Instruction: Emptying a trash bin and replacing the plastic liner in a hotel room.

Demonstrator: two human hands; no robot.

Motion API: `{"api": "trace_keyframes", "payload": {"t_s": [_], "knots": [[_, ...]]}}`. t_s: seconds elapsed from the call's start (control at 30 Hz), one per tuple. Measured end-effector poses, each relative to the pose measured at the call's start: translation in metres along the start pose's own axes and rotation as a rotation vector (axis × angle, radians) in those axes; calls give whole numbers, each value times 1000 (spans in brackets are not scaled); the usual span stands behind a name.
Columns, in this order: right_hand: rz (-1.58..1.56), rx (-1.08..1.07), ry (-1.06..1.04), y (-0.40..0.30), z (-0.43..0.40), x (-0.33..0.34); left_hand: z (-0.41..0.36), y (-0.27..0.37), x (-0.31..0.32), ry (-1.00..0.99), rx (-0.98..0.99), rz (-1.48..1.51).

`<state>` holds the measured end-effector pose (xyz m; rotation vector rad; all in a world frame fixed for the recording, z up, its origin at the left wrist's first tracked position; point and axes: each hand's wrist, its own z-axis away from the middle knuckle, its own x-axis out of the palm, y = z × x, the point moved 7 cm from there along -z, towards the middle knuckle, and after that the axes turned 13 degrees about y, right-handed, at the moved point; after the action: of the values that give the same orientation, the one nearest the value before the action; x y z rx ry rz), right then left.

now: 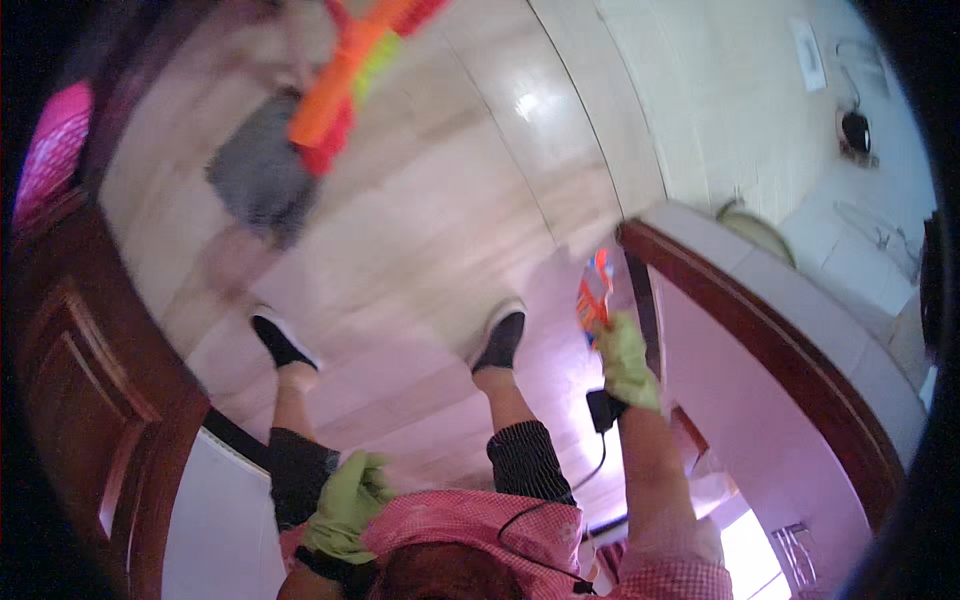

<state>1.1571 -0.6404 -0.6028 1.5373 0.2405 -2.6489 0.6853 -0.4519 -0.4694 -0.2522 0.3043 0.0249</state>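
Note:
My right hand [628,360], in a light green rubber glove, is closed on an orange and blue plastic packet [595,291], held out over the floor near the dark wood door frame. Most of the far end of the packet is blurred. My left hand [350,499], in a matching glove, hangs in front of my pink checked shirt at the lower left. Its fingers are partly curled, and nothing shows in it. A black device with a cable is strapped at my right wrist.
A grey mat [262,172] lies on the tiled floor [420,240]. An orange, red and yellow object [352,75] crosses the top. A brown panelled door [82,405] stands left; a dark wood frame [765,352] edges the wall at right. A round-rimmed item [757,232] lies beyond it.

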Motion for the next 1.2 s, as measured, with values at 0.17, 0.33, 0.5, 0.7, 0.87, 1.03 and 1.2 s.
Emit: {"api": "trace_keyframes", "payload": {"t_s": [0.17, 0.33, 0.5, 0.7, 0.87, 1.03, 1.2], "knots": [[-680, 95, -370, -150, 144, 3, 57, 53, -53, -224, 85, 31], [-698, 237, -708, -328, 284, 37, 157, 132, -135, -440, 79, 250], [-380, -169, -782, -557, 392, 9, 199, 233, -248, -428, 542, 308], [-432, -1069, -472, -782, 389, -7, 224, 324, -355, -290, 386, 834], [-467, -462, -524, -947, 366, -33, 229, 394, -370, -276, 416, 819], [-424, -539, -582, -1029, 302, -17, 224, 481, -339, -540, 89, 923], [-270, -590, -410, -1077, 265, -20, 304, 623, -327, -365, 354, 613]]}}
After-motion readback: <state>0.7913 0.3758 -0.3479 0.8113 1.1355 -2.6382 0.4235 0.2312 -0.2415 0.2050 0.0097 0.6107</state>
